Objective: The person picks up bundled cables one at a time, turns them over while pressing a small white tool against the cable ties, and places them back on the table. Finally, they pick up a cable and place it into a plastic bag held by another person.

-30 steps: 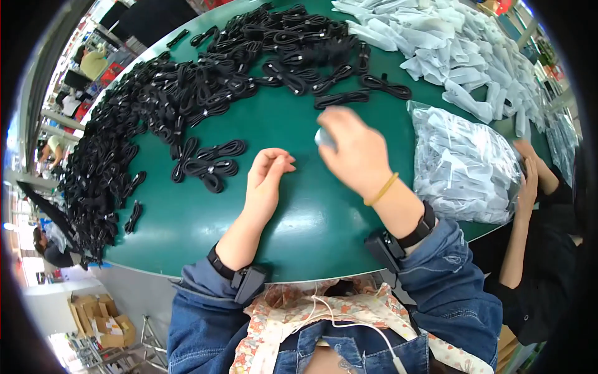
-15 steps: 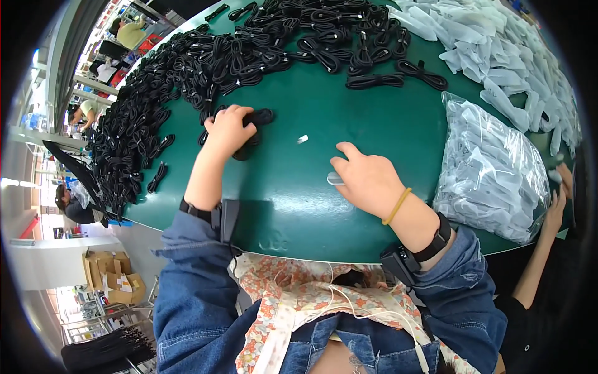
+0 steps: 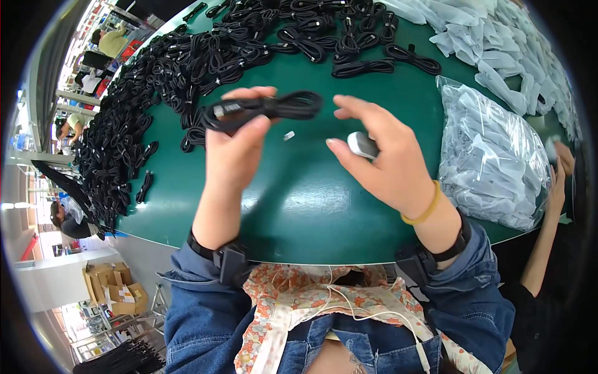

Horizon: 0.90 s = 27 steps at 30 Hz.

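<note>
Raised above the green table, my left hand (image 3: 240, 140) is closed on a coiled black cable (image 3: 293, 106), thumb in front and fingers behind. A metal connector end shows on the bundle near the fingers. My right hand (image 3: 389, 149) is to the right, its thumb and forefinger spread apart and pointing toward the cable. Tucked in that hand's curled fingers is a small object with a rounded white end and a grey body (image 3: 362, 145); its kind is not clear. A tiny whitish piece (image 3: 289, 135) lies on the table between the hands.
Coiled black cables (image 3: 180, 68) are heaped along the far and left sides of the table (image 3: 299, 230). Translucent sleeves (image 3: 498, 47) pile up at far right, with a clear bag (image 3: 489, 162) full of them nearer. Another person's hand (image 3: 560, 165) is at the right edge.
My left hand has lifted a coiled cable off the table and turned palm inward. My right hand has risen, moved slightly right and spread its thumb and forefinger.
</note>
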{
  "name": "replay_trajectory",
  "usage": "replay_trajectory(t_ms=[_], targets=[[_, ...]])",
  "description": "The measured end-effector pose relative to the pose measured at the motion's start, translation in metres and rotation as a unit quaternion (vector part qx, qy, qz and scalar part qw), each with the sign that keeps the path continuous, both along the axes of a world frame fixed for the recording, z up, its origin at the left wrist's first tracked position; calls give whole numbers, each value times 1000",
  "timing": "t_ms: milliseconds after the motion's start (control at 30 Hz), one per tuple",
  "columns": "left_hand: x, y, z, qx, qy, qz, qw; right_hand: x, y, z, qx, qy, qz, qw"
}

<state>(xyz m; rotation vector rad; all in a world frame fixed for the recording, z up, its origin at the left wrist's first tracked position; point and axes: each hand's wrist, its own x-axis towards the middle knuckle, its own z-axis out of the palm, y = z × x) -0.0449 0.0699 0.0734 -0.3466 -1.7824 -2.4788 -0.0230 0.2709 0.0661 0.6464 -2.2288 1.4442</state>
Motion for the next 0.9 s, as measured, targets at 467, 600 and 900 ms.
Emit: replay_trajectory(t_ms=[467, 600, 900], targets=[[24, 3, -20, 168, -33, -142, 975, 12, -14, -3, -60, -147, 104, 982], [23, 1, -14, 171, -55, -154, 972, 11, -15, -4, -60, -184, 113, 975], [19, 3, -17, 62, -105, -109, 987, 12, -11, 7, 26, -310, 113, 944]])
